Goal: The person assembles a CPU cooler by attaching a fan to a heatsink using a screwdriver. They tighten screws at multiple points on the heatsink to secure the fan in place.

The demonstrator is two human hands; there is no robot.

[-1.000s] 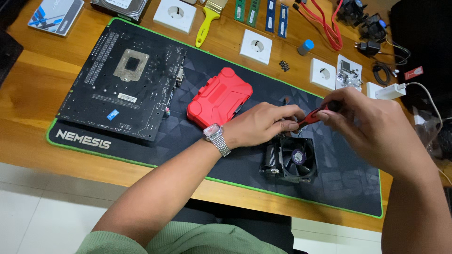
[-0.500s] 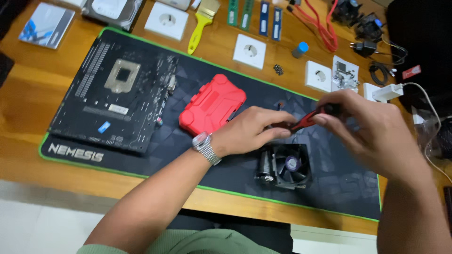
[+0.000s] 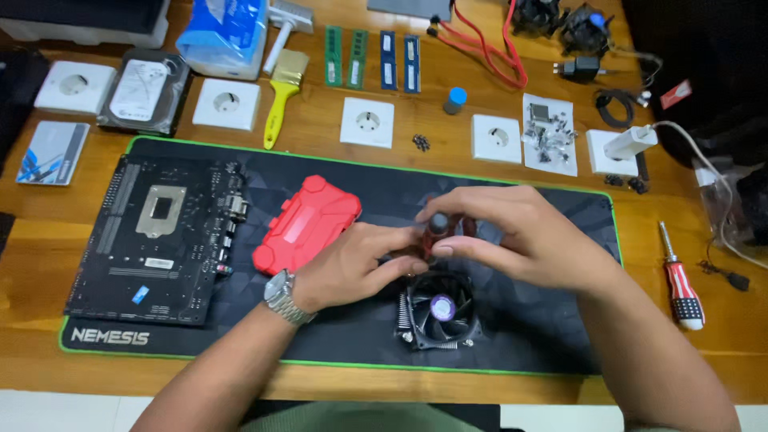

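A small screwdriver (image 3: 436,228) with a dark cap and a reddish shaft stands roughly upright just above the CPU cooler fan (image 3: 438,310), which lies on the black mat (image 3: 528,336) near its front edge. The right hand (image 3: 512,236) curls over the tool from the far side, fingertips closed on its upper part, while the left hand (image 3: 356,264), wristwatch (image 3: 285,296) at its wrist, comes in from the left with thumb and fingers pinched on the shaft lower down; both hands are clamped on the driver, and the tip is hidden behind them. This reads as work at the top edge of the cooler, most likely at one of its corner fasteners, though which one cannot be told. The next move calls for keeping the driver square to the fastener, with the left hand steadying and the right turning. Just left of the hands lies a red case (image 3: 306,225), beyond it a motherboard (image 3: 156,236) on the same mat. On the wooden counter (image 3: 704,360) a second screwdriver (image 3: 680,284) rests well to the right.
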